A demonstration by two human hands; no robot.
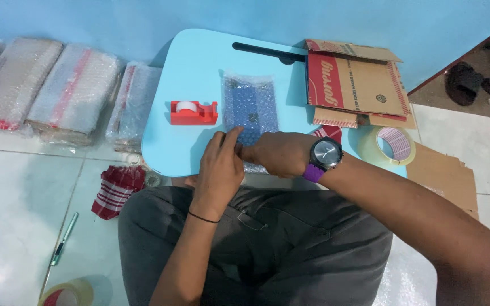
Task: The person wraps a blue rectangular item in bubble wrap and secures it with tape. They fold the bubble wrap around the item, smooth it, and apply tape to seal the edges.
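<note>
A bubble-wrapped blue item (249,107) is laid at the centre of the light blue bench (199,62), its near edge pinned under both hands. The left hand (220,164) is pressed on that edge with fingers curled, thumb and forefinger pinched at the wrap. The right hand (276,154), wearing a wristwatch (324,154), is closed loosely over the same edge. A red tape dispenser (193,112) is seen at nine o'clock of the item, a cardboard box (355,82) at three o'clock, and a clear tape roll (389,144) at four o'clock.
</note>
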